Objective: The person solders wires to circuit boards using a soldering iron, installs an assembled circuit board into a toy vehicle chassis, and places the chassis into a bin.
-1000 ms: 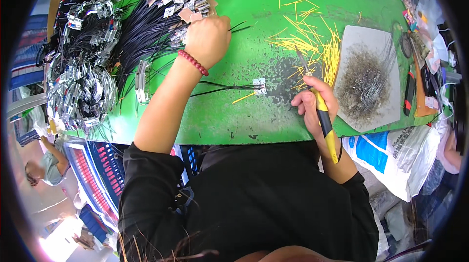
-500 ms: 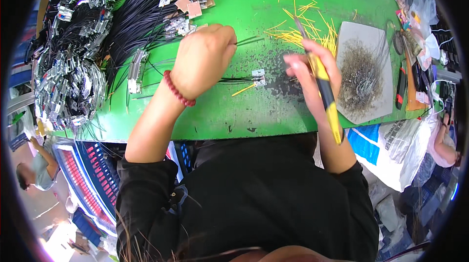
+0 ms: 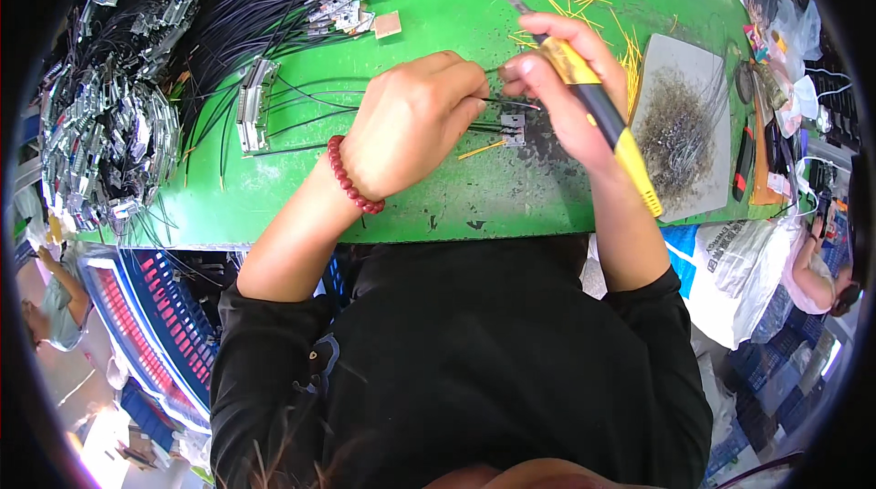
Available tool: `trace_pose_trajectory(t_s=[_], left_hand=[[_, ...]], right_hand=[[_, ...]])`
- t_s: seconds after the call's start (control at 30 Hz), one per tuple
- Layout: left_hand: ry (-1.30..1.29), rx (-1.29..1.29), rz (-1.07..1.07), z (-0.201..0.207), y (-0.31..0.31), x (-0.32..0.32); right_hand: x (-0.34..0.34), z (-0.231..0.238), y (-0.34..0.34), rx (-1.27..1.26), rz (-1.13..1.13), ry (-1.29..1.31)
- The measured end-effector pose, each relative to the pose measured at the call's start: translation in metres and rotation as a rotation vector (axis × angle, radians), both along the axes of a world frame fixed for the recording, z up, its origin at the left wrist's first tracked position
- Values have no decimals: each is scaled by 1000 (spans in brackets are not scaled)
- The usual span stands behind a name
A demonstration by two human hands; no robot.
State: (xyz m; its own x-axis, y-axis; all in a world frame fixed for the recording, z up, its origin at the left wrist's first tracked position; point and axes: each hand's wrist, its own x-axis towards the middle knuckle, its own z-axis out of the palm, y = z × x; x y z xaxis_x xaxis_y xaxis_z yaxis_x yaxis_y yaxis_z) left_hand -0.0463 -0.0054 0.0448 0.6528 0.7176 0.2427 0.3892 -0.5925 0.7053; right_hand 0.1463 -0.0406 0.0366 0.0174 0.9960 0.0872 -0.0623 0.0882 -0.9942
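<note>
My left hand (image 3: 420, 115), with a red bead bracelet on its wrist, is closed in a pinch on a thin black cable (image 3: 502, 102). The cable's end sticks out to the right toward my other hand. My right hand (image 3: 575, 92) is closed around a yellow-and-black utility knife (image 3: 607, 115), its metal tip pointing up and left. Thumb and forefinger of that hand meet near the cable; whether they touch it is hard to see. Just below lies a small silver plate (image 3: 514, 130) joined to black wires, with a yellow strand beside it.
A metal connector (image 3: 255, 106) lies left of my hands. Beyond it are bundled black cables (image 3: 251, 15) and a heap of metal connectors (image 3: 109, 142). Yellow strands (image 3: 630, 65) are scattered at right, beside a grey slab (image 3: 675, 56) with dark debris. Other people are at both sides.
My left hand has moved right, close to my right hand. The knife has shifted up and left at its tip. The whole view has shifted slightly.
</note>
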Motion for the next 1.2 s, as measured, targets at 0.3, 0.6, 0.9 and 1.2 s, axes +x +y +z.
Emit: trace_pose_trajectory(t_s=[0.3, 0.6, 0.9, 1.2], left_hand=[[-38, -65, 63, -4, -4, 3], [-140, -148, 172, -2, -16, 15], [-196, -169, 150, -4, -21, 17], [-281, -244, 171, -9, -25, 17]], right_hand=[[-2, -6, -26, 243, -189, -287], [-3, -15, -30, 329, -224, -99], [-2, -18, -34, 395, -171, -264], [-2, -21, -32, 297, -114, -119]])
